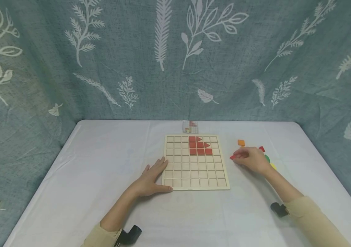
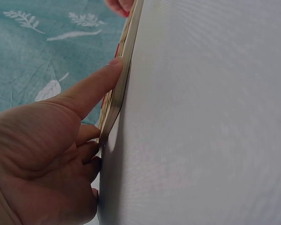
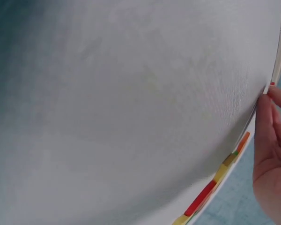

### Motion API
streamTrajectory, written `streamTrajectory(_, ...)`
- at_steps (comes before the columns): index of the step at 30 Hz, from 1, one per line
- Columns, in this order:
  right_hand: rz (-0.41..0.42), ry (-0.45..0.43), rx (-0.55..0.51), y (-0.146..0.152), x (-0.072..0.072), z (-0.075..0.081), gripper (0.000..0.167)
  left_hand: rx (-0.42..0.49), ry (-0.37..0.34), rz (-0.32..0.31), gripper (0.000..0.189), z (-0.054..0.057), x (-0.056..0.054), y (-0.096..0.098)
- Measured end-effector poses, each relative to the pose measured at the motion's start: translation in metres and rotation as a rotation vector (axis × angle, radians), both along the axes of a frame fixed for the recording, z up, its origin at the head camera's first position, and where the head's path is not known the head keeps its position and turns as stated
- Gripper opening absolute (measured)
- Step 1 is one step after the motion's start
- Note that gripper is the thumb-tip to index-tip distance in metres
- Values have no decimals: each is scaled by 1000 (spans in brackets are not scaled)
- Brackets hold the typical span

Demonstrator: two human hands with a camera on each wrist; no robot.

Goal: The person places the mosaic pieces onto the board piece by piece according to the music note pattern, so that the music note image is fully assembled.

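A wooden grid board [image 1: 194, 176] lies flat on the white-covered table. In its upper right part, several red tiles [image 1: 192, 145] fill cells: squares, plus two triangles at the ends of the upper rows. My left hand [image 1: 149, 180] rests at the board's lower left corner, fingers spread along the left side and thumb on the front edge; the left wrist view shows the thumb [image 2: 96, 86] against that edge. Right of the board, my right hand [image 1: 252, 159] pinches a small red tile [image 1: 232, 157] between thumb and fingertips, its shape partly covered by them.
Loose pieces lie around and behind the right hand: an orange square [image 1: 241, 142], a red piece [image 1: 262, 149], a green piece [image 1: 267, 158] and a yellow piece [image 1: 273, 166]. A small picture card [image 1: 190, 127] sits behind the board, near the table's far edge. A leaf-patterned curtain [image 1: 175, 92] hangs beyond.
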State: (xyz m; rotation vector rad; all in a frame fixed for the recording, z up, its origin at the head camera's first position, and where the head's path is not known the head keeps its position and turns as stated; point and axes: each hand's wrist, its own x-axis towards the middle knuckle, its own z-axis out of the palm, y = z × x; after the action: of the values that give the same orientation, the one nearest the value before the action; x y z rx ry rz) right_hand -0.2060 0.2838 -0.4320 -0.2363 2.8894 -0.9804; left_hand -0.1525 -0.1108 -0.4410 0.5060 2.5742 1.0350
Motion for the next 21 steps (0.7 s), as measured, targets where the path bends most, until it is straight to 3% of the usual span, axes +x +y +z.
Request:
streamTrajectory(9, -123, -138, -172, -23, -5, 1, 39, -1, 2, 3, 99, -1, 0, -1)
streamTrajectory(21, -62, -59, -15, -59, -27, 1, 32, 14, 1, -10, 97, 0, 1, -2)
